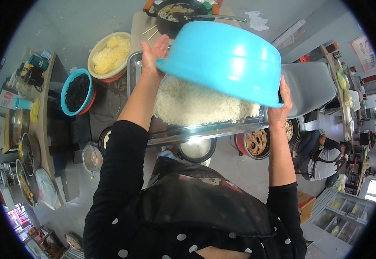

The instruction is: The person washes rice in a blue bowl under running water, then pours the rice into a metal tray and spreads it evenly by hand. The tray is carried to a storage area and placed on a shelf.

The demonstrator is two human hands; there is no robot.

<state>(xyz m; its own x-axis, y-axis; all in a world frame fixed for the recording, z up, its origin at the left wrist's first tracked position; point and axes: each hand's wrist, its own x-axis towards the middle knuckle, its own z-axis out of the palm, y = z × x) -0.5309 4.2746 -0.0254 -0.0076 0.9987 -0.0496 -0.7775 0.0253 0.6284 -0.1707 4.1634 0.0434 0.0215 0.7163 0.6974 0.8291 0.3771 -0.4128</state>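
A large light-blue plastic basin [226,58] is tipped over, its mouth down, above a rectangular metal tray [188,136]. White rice [194,103] lies heaped in the tray below the basin's rim. My right hand [281,103] grips the rim at the basin's right end, its fingers partly hidden. At the left end, my left hand [155,53] is spread, palm up and thumb apart, with its wrist against the rim. Behind the basin stands a black pan [181,16] holding food remains, with a long metal utensil [220,17] across it.
Left are a cream basin of yellow shredded food [110,56] and a blue basin of dark food [78,92]. Under the tray's near edge stand a pot with whitish content [196,150] and a pot of meat [256,142]. A grey tub [311,87] and a seated person [323,158] are at right.
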